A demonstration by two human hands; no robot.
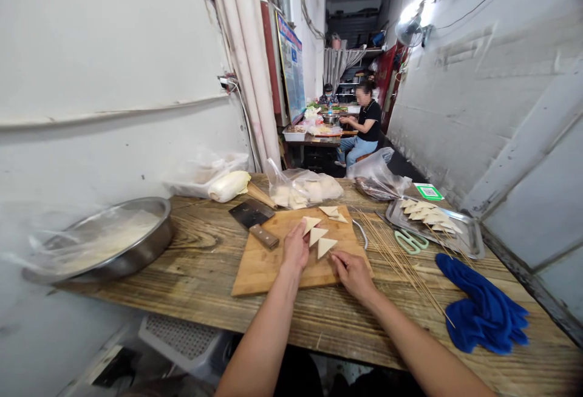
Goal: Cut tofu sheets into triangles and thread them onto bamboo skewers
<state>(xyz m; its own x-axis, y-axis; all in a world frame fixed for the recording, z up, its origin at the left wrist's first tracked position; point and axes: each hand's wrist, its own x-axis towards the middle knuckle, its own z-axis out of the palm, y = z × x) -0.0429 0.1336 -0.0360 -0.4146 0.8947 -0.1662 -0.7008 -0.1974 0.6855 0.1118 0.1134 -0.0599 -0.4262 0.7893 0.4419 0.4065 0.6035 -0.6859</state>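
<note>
Above the wooden cutting board [264, 269], my left hand [296, 246] has its fingers closed on a pale, tofu-like triangular slice [310, 224]. Two more such slices, a middle one [318, 236] and a near one [326, 246], line up from it toward my right hand [354, 272]. That hand is closed in a pinch at the near end of the row, seemingly on a thin bamboo skewer, mostly hidden by the slices and fingers. A few loose triangles [334, 212] lie at the board's far right corner. A cleaver [255, 221] rests across its left edge.
Bamboo skewers [401, 257], green-handled scissors [411, 241] and a blue cloth [485, 309] lie to the right. Behind them stands a metal tray [471, 239] of skewered triangles. A steel basin [166, 221] is at left, plastic bags [305, 187] behind. A person [367, 118] sits farther back.
</note>
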